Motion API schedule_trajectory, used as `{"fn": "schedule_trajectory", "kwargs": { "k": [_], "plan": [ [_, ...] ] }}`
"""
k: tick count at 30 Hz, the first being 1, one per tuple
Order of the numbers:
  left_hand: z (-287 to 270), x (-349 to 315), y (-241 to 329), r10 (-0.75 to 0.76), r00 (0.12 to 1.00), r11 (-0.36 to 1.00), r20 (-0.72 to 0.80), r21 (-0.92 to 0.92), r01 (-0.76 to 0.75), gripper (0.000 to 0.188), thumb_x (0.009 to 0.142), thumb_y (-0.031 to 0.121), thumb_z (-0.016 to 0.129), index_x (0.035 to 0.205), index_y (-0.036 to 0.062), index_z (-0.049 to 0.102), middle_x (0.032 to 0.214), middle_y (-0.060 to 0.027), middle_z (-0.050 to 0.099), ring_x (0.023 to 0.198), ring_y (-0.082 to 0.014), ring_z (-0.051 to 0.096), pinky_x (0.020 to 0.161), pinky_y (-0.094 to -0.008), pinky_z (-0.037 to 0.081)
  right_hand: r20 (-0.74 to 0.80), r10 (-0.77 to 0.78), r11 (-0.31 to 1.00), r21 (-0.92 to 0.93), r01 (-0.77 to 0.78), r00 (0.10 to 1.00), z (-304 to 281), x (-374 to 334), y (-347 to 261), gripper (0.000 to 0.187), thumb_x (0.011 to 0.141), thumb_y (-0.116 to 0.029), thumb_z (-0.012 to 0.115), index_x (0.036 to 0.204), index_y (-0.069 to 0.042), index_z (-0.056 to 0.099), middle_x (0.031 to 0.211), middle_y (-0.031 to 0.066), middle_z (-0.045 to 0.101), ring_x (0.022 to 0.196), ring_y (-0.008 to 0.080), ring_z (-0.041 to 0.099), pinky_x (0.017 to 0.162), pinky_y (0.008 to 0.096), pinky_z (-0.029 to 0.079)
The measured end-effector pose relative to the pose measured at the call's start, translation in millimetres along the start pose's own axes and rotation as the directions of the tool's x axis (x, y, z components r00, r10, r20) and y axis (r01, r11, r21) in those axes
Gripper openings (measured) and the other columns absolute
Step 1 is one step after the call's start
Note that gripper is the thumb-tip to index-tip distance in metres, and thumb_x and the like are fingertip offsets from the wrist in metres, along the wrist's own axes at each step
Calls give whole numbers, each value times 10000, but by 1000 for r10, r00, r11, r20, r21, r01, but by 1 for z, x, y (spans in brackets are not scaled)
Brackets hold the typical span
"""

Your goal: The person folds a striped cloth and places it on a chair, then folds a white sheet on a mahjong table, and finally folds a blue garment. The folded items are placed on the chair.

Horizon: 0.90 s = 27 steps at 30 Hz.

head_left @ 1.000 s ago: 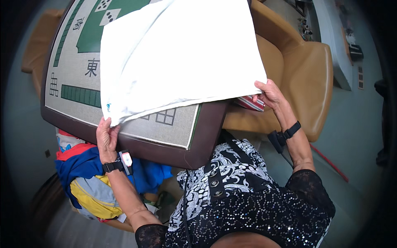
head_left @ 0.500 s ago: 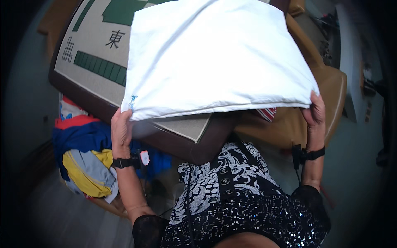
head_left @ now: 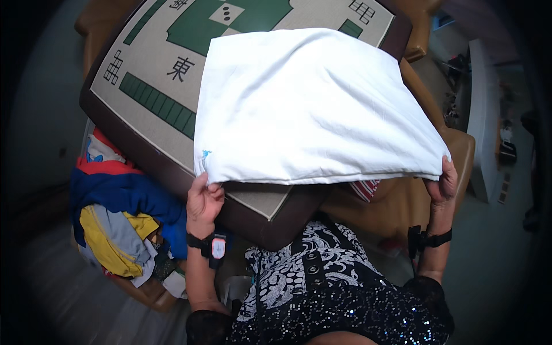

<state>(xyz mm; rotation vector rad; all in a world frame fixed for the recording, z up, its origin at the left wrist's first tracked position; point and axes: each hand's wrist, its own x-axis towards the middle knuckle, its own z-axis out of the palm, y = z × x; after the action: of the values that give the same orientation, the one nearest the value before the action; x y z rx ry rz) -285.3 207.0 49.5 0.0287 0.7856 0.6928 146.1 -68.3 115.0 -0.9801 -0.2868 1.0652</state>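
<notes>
A white cloth with a hemmed near edge is spread out over the mahjong table. A small blue mark shows at its near left corner. My left hand pinches that corner between thumb and fingers. At the near right corner my right hand grips the hem, its fingers partly hidden under the fabric. The near edge is stretched between both hands, past the table's rounded corner. The far part of the cloth covers much of the printed mat.
Left of the table, a heap of clothes in blue, red, yellow and grey lies on a brown chair. Another brown chair stands at the right, with a red-and-white striped cloth partly under the white one.
Both hands have come lower and nearer to me with the cloth, the left one also moving right. More of the table mat shows beyond its far edge.
</notes>
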Motion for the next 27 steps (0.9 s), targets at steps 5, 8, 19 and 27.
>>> {"fn": "schedule_trajectory", "kwargs": {
  "k": [5,8,19,27],
  "plan": [
    [10,-29,-7,-109,994,953,13,286,100,350,812,26,513,1147,-40,437,840,-89,584,581,-122,529,491,-222,444,118,-46,999,-3,47,992,-12,-19,-35,488,922,-236,387,1316,38,294,1335,198,375,1202,308,417,1013,460,319],
    [-5,-47,-12,-290,956,771,31,600,214,446,773,54,535,1193,-39,415,875,-124,601,549,-145,549,478,-233,468,121,32,995,-99,-20,992,-9,-12,-61,478,925,-236,383,1303,49,313,1312,198,405,1199,299,423,1019,428,321],
    [123,48,90,199,948,837,249,460,-296,289,795,76,516,1077,14,521,964,-107,586,839,-191,580,681,-301,480,23,-106,972,-208,108,994,50,212,-96,336,879,-223,545,1119,7,494,1025,98,572,924,206,566,817,394,484],
    [269,-29,190,224,682,691,696,380,-615,143,827,31,509,962,-8,533,879,-100,568,835,-183,540,751,-310,443,362,-496,855,44,517,789,156,218,-152,316,864,-135,461,1097,65,536,1057,166,606,1005,282,569,907,405,439]
  ]
}}
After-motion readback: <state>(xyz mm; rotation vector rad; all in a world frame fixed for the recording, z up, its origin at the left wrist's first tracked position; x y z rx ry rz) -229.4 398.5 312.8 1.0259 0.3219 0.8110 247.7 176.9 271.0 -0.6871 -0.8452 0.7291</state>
